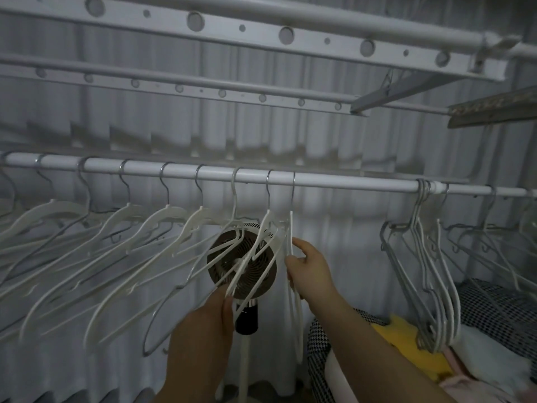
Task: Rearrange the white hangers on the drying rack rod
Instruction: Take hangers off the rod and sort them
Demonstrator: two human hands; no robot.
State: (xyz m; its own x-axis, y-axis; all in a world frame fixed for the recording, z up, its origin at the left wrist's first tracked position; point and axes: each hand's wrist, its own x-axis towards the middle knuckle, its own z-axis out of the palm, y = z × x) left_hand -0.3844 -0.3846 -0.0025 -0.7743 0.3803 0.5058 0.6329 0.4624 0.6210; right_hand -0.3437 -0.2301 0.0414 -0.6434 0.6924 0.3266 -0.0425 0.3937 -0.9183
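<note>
A white rod (334, 182) runs across the view at mid height. Several white hangers (122, 245) hang from it on the left, spaced apart and swung to the left. One white hanger (294, 315) hangs edge-on near the middle; my right hand (309, 271) pinches its upper arm. My left hand (206, 330) holds the lower end of the neighbouring hanger (255, 254) between thumb and fingers. A tight bunch of hangers (433, 274) hangs further right on the rod.
A standing fan (242, 266) is behind the middle hangers. Folded laundry, yellow and checked (494, 312), lies low at the right. Perforated rack bars (241, 27) run overhead. A pleated white curtain fills the background.
</note>
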